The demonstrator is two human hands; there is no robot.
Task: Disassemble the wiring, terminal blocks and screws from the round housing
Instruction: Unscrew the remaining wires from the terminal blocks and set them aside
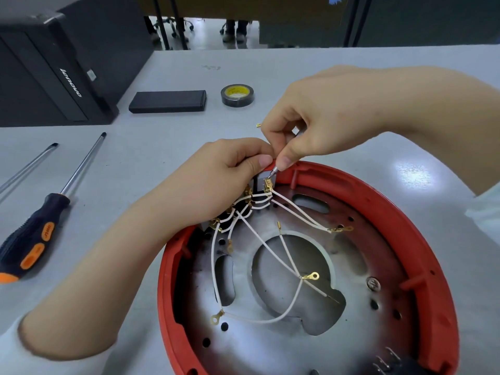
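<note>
left hand (216,180) grips terminal block (261,182) | right hand (311,125) pinches tool (272,173)

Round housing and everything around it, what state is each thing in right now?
round housing: open, inside exposed
terminal block: gripped by left hand
small tool: pinched by right hand, tip at terminal
white wires: several ring ends loose
screwdriver: lying on table
tape roll: lying flat

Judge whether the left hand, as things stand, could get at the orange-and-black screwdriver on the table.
Probably yes, once freed: the screwdriver lies uncovered on the table to the left of the left hand, with nothing between them. For now that hand grips the terminal block.
</note>
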